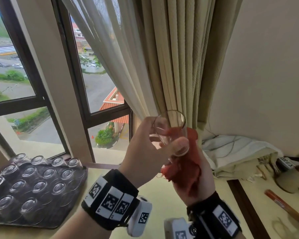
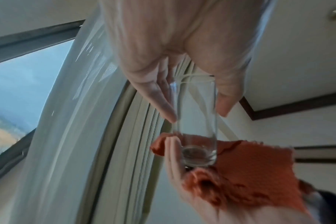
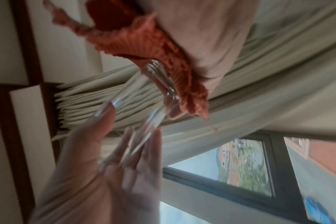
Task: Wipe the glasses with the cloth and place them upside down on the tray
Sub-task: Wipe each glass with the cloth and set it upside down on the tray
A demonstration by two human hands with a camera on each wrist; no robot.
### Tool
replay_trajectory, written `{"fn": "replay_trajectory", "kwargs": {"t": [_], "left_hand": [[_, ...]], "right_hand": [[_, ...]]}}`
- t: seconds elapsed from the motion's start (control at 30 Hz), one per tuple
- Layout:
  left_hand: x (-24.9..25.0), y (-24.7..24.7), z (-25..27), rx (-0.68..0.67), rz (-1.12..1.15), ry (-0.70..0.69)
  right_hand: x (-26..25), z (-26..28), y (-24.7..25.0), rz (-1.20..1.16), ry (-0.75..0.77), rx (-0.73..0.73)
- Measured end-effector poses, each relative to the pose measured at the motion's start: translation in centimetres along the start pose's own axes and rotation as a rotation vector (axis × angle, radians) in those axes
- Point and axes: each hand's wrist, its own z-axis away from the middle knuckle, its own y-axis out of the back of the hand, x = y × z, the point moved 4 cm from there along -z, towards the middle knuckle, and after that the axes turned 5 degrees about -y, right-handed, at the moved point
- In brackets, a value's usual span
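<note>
We're mid-wipe; our left hand has its fingers curled round the clear tall glass, held up in the air, while our right hand presses the rust-red cloth under its base; next up, we'd guess: flip it and set it on the dark tray of upturned glasses.

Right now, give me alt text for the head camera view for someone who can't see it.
The left hand holds a clear glass while the right hand presses a red cloth against it. Lower left, upturned glasses fill a dark tray by the window.
</note>
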Motion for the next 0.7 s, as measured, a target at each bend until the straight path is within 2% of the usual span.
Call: {"fn": "replay_trajectory", "kwargs": {"t": [0.07,0.13,0.2,0.27,0.37,0.5,0.53,0.6,0.67,0.7], "left_hand": [[-0.5,0.3,0.4,-0.046,0.017,0.002],[-0.2,0.9,0.8,-0.117,-0.039,-0.095],[0.0,1.3,1.0,-0.208,-0.150,-0.200],[-0.3,1.8,1.2,-0.245,-0.223,-0.269],[-1.2,2.5,1.9,-0.177,-0.235,-0.306],[-3.0,2.8,2.6,0.007,-0.103,-0.184],[-3.4,2.8,2.6,0.068,-0.064,-0.145],[-3.6,2.8,2.6,0.159,-0.031,-0.082],[-3.3,2.8,2.4,0.169,-0.024,-0.044],[-3.2,2.8,2.3,0.148,-0.008,-0.037]], "right_hand": [[-0.8,-0.4,0.7,0.079,0.039,0.043],[-1.7,-0.8,1.3,0.148,0.062,0.090],[-2.3,-0.9,1.2,0.210,0.015,0.123],[-2.4,-0.9,0.5,0.244,-0.052,0.117],[-2.1,-0.8,0.1,0.286,-0.054,0.126],[-1.0,-0.4,0.0,0.287,-0.074,0.120],[-0.6,-0.3,0.0,0.301,-0.037,0.129],[0.4,-0.2,-0.1,0.412,0.136,0.182],[0.7,0.1,-0.2,0.572,0.334,0.230],[0.5,-0.2,0.1,0.624,0.362,0.237]]}}
